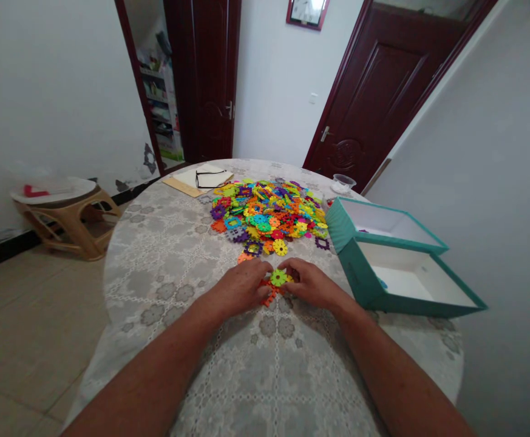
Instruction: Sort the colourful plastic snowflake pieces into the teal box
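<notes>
My left hand (243, 286) and my right hand (309, 281) rest together on the round table (164, 267), fingers pinched around a small cluster of joined plastic gear pieces (277, 280): a green one on top, orange and red ones under it. Both hands grip this cluster from either side. Just beyond them lies a big heap of coloured interlocking gear pieces (269, 212) in several colours, with a loose yellow piece (280, 247) and a purple one (322, 243) at its near edge.
A teal box (385, 288) and its teal lid (337, 224), both white inside, lie at the right. A flat bag with black handles (207, 178) and a clear cup (343, 182) sit at the far side. A low wooden stool (71, 218) stands left; dark doors behind.
</notes>
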Tool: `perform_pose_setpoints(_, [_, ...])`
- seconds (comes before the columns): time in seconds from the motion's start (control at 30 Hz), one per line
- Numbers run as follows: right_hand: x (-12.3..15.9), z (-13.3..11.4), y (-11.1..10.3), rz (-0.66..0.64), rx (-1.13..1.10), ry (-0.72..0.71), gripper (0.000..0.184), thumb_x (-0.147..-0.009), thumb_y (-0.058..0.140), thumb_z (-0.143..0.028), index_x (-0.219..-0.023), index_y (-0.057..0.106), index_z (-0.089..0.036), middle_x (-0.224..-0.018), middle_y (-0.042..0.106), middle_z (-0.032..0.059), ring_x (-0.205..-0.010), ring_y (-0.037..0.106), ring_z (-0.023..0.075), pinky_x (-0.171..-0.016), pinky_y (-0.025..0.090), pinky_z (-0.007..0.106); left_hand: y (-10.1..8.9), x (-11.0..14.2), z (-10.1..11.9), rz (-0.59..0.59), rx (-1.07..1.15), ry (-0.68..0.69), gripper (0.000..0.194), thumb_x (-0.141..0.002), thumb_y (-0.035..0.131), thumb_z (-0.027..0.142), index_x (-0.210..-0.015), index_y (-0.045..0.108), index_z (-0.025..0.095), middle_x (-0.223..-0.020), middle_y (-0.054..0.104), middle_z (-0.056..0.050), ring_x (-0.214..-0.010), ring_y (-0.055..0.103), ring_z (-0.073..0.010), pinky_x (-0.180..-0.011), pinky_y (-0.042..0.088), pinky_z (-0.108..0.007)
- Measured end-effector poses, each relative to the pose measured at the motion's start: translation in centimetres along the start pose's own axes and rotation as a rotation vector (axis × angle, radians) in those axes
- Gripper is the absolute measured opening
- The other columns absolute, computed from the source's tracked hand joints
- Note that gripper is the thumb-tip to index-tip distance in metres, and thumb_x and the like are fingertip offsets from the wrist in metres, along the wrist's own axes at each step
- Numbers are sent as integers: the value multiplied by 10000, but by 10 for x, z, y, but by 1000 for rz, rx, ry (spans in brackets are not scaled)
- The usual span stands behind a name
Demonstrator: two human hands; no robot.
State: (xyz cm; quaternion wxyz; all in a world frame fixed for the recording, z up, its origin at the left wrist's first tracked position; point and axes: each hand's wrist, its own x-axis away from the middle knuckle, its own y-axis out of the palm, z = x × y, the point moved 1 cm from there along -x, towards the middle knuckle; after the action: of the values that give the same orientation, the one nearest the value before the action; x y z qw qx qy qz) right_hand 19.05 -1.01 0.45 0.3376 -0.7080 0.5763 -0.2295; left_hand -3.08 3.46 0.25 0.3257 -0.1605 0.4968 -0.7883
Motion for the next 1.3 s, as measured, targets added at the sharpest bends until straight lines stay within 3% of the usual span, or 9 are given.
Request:
perform_pose_setpoints(0.23, [1, -12, 8, -49, -144, -37, 178, -916, 671, -276, -1067, 750, -222, -892, 715, 0, -769, 597, 156, -670, 416, 266, 2, -7, -5, 45, 75, -50, 129, -923, 563, 213, -974, 682, 215, -949, 722, -49, -878, 634, -213, -754, 414, -297])
perform_pose_setpoints(0.43, [-4, 4, -12, 186, -195, 57, 188, -938, 658, -389, -986, 691, -211, -776, 638, -16, -682, 579, 156, -634, 436, 273, -7, -7, -8, 187, 160, -101, 205, -985, 493, 244, -854, 644, 200, -820, 673, -33, -768, 586, -188, -694, 377, -288])
perform_pose_setpoints(0.63, [0, -12, -1, 149, -232, -40, 261, -944, 672, -379, -1152, 699, -224, -832, 654, -10, -706, 577, 153, -650, 443, 269, -4, -7, 1, 131, 253, 10, 284, -1035, 432, 274, -851, 632, 191, -809, 662, -17, -755, 586, -164, -689, 383, -275])
perform_pose_setpoints(0.73, [2, -23, -2, 109, -131, -117, 186, -971, 640, -347, -1086, 720, -225, -921, 699, 15, -809, 616, 168, -743, 462, 282, -7, -5, 5, 80, 306, 52, 301, -1046, 431, 287, -903, 678, 191, -827, 680, -14, -773, 605, -160, -717, 411, -271])
perform_pose_setpoints(0.83, [5, -22, -23, 216, 67, -120, 147, -977, 617, -329, -970, 707, -212, -892, 699, 27, -818, 621, 186, -756, 458, 293, -15, 0, 7, 41, 297, 53, 187, -985, 592, 330, -1065, 714, 213, -948, 718, -24, -860, 636, -177, -780, 452, -284])
perform_pose_setpoints(0.93, [15, -10, -60, 547, 379, -51, 164, -968, 593, -317, -1015, 693, -195, -945, 701, 78, -857, 620, 229, -783, 460, 329, -22, 7, 9, -55, 138, 118, 225, -847, 782, 317, -1052, 730, 240, -1072, 690, -54, -986, 622, -220, -834, 467, -316])
perform_pose_setpoints(1.03, [33, 10, -96, 807, 769, 67, 202, -962, 539, -269, -1061, 683, -168, -994, 682, 143, -937, 604, 283, -824, 445, 374, -21, 10, 9, -164, 35, 148, 184, -804, 822, 266, -963, 730, 249, -1106, 649, -64, -1026, 592, -236, -827, 464, -322])
perform_pose_setpoints(1.2, [56, 44, -126, 863, 1028, 411, 271, -929, 531, -251, -1116, 695, -142, -976, 660, 177, -919, 603, 331, -759, 444, 408, -16, 9, 7, -182, 23, 160, 87, -849, 745, 214, -891, 670, 230, -1095, 623, -63, -1009, 568, -232, -821, 458, -326])
perform_pose_setpoints(1.3, [51, 45, -121, 875, 934, 286, 305, -924, 543, -247, -1163, 694, -134, -1087, 671, 211, -1066, 610, 373, -881, 488, 495, -20, 9, 6, -191, 82, 209, 67, -904, 685, 238, -876, 627, 222, -1077, 615, -57, -998, 560, -217, -840, 458, -325])
